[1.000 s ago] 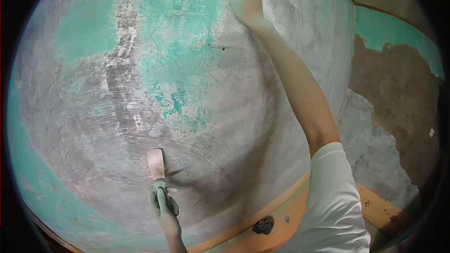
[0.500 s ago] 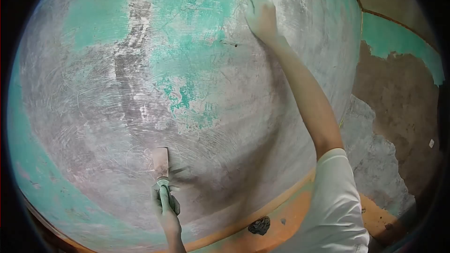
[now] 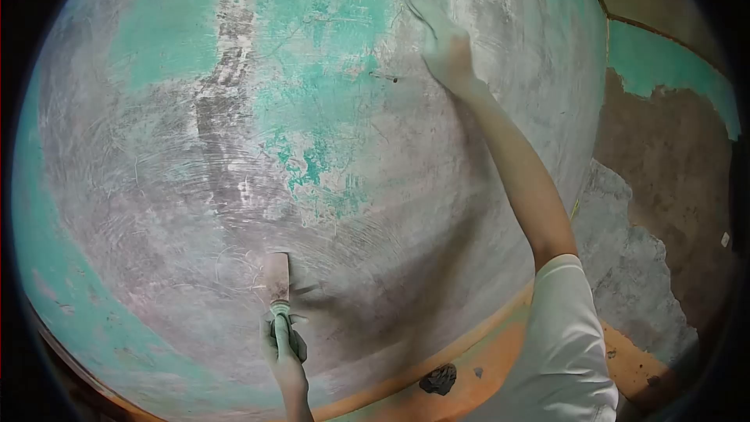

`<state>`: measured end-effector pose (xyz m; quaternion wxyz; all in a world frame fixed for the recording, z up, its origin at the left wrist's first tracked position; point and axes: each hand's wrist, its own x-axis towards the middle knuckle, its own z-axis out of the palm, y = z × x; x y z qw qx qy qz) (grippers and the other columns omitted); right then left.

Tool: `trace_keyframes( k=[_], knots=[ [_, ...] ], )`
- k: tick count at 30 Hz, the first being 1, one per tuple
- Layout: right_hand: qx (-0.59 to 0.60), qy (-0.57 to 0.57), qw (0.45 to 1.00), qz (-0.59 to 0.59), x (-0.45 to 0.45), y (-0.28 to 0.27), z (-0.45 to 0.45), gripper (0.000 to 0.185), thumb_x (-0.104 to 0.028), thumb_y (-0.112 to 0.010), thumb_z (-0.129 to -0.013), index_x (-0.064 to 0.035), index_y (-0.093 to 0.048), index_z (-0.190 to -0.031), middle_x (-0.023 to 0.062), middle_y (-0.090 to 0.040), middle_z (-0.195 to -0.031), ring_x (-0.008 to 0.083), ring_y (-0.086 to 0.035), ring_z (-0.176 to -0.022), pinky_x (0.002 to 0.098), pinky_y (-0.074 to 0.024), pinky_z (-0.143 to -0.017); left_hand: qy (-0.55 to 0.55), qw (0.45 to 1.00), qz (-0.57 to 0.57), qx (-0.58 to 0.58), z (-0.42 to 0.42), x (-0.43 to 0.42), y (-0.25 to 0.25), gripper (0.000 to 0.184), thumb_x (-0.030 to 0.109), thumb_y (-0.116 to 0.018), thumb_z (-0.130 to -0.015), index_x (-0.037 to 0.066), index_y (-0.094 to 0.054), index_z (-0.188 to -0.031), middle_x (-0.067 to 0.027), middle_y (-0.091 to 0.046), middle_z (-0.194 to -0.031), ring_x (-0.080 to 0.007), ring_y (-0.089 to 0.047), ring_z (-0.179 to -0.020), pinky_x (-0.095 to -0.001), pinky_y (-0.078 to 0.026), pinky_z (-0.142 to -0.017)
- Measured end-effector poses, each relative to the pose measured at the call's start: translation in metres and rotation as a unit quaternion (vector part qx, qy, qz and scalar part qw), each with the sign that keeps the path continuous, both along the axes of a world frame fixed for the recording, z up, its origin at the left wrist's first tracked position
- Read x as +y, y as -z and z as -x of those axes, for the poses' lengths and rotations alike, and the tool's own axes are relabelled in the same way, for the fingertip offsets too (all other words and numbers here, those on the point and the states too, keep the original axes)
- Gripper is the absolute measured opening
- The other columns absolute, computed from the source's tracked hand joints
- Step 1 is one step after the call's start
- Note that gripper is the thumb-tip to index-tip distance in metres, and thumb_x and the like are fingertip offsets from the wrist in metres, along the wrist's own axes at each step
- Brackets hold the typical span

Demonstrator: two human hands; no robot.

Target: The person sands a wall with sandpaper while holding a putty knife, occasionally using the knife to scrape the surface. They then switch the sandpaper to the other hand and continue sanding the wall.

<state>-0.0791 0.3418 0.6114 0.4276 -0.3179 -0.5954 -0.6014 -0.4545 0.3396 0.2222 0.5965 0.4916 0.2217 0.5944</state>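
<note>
While the left hand [image 3: 286, 344] grips a scraper [image 3: 277, 277], the right hand [image 3: 444, 39], grasp unclear, apparently rubs the wall [image 3: 430, 164]; another stroke needs flat pressure.

Dark lump [image 3: 438, 379] on orange surface [image 3: 500, 355]

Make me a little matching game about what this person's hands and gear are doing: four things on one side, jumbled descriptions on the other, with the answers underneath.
Things:
1. scraper
2. left hand
3. right hand
4. sleeve

Descriptions:
A. raised, near the top of the view
B. white, toward the lower right
C. blade end pointing up in the picture
D. closed around a tool's handle

Right pairs: 1-C, 2-D, 3-A, 4-B
</note>
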Motion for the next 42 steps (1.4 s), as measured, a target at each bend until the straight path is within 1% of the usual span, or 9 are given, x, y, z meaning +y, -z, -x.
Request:
trace_keyframes(
  k=[7, 10, 13, 22, 25, 32, 34, 36, 42],
  knots=[
    [0.178, 0.071, 0.979, -0.072, -0.012, -0.058, -0.021, 0.046, 0.003, -0.045, -0.098, -0.0098, -0.064, -0.139, 0.0165, -0.066, -0.136, 0.0343, -0.064, -0.126, 0.0355, -0.0492, -0.110, 0.000, 1.000, -0.002, 0.011, -0.003, -0.006, -0.001, 0.018, 0.022, -0.048, -0.112, 0.007, -0.056, -0.107, -0.0054, -0.070, -0.089, -0.0005, -0.032, -0.044, -0.0212, -0.022, -0.040],
    [0.157, 0.055, 0.986, 0.005, 0.006, -0.054, 0.016, 0.048, 0.004, -0.045, -0.096, -0.0095, -0.064, -0.138, 0.0164, -0.066, -0.137, 0.0338, -0.064, -0.126, 0.0377, -0.0495, -0.110, -0.002, 1.000, 0.007, -0.007, -0.008, -0.005, 0.002, 0.017, 0.022, -0.048, -0.112, 0.007, -0.056, -0.108, -0.0060, -0.070, -0.090, -0.0003, -0.032, -0.044, -0.0214, -0.022, -0.039],
    [-0.051, 0.005, 0.999, -0.014, 0.000, -0.018, 0.002, 0.047, 0.004, -0.049, -0.087, -0.0055, -0.066, -0.131, 0.0186, -0.068, -0.132, 0.0365, -0.065, -0.120, 0.0431, -0.0512, -0.108, 0.005, 1.000, 0.013, -0.015, -0.009, -0.006, 0.001, 0.017, 0.022, -0.048, -0.112, 0.007, -0.056, -0.107, -0.0033, -0.067, -0.085, -0.0003, -0.032, -0.044, -0.0217, -0.021, -0.039],
    [0.097, 0.060, 0.993, -0.028, 0.015, -0.065, 0.011, 0.057, 0.006, -0.049, -0.088, -0.0111, -0.062, -0.141, 0.0168, -0.061, -0.143, 0.0336, -0.060, -0.131, 0.0377, -0.0457, -0.114, 0.007, 1.000, 0.009, -0.005, -0.005, -0.004, 0.004, 0.018, 0.021, -0.048, -0.112, 0.007, -0.057, -0.104, 0.0011, -0.060, -0.077, 0.0000, -0.032, -0.045, -0.0217, -0.021, -0.039],
    [0.023, 0.023, 0.999, -0.001, 0.011, -0.034, 0.027, 0.056, 0.004, -0.047, -0.089, -0.0117, -0.062, -0.140, 0.0160, -0.061, -0.142, 0.0353, -0.062, -0.126, 0.0397, -0.0483, -0.110, -0.001, 1.000, 0.006, -0.003, -0.007, -0.005, 0.003, 0.018, 0.021, -0.048, -0.111, 0.007, -0.056, -0.104, -0.0005, -0.063, -0.081, -0.0001, -0.032, -0.045, -0.0217, -0.021, -0.040],
    [0.141, 0.118, 0.980, -0.081, 0.002, -0.077, -0.017, 0.054, 0.009, -0.048, -0.083, -0.0085, -0.067, -0.131, 0.0183, -0.068, -0.131, 0.0366, -0.068, -0.113, 0.0443, -0.0536, -0.101, -0.006, 1.000, 0.029, -0.008, 0.002, -0.001, 0.016, 0.018, 0.021, -0.049, -0.111, 0.006, -0.056, -0.104, -0.0021, -0.065, -0.084, -0.0001, -0.031, -0.044, -0.0219, -0.021, -0.039],
    [0.078, 0.154, 0.981, -0.093, 0.019, -0.080, 0.003, 0.054, 0.006, -0.048, -0.087, -0.0103, -0.065, -0.136, 0.0185, -0.063, -0.139, 0.0377, -0.063, -0.124, 0.0445, -0.0490, -0.107, -0.007, 1.000, 0.024, -0.012, -0.001, 0.000, 0.019, 0.018, 0.021, -0.049, -0.111, 0.006, -0.056, -0.104, -0.0021, -0.065, -0.083, -0.0002, -0.031, -0.044, -0.0220, -0.021, -0.039],
    [0.013, 0.066, 0.994, -0.084, 0.018, -0.041, 0.034, 0.057, 0.010, -0.048, -0.081, -0.0073, -0.067, -0.131, 0.0200, -0.070, -0.125, 0.0369, -0.070, -0.110, 0.0441, -0.0559, -0.098, -0.017, 0.999, 0.026, -0.011, -0.004, -0.002, 0.014, 0.018, 0.021, -0.050, -0.111, 0.006, -0.056, -0.103, -0.0015, -0.063, -0.081, -0.0004, -0.031, -0.044, -0.0221, -0.020, -0.039],
    [-0.091, 0.026, 0.995, 0.012, -0.011, 0.003, -0.031, 0.061, 0.014, -0.049, -0.081, -0.0066, -0.063, -0.136, 0.0184, -0.061, -0.142, 0.0359, -0.057, -0.133, 0.0401, -0.0505, -0.111, -0.005, 0.999, 0.046, 0.003, 0.012, -0.004, 0.019, 0.016, 0.023, -0.052, -0.110, 0.008, -0.058, -0.108, 0.0030, -0.056, -0.077, -0.0005, -0.030, -0.047, -0.0218, -0.021, -0.041]
  ],
)
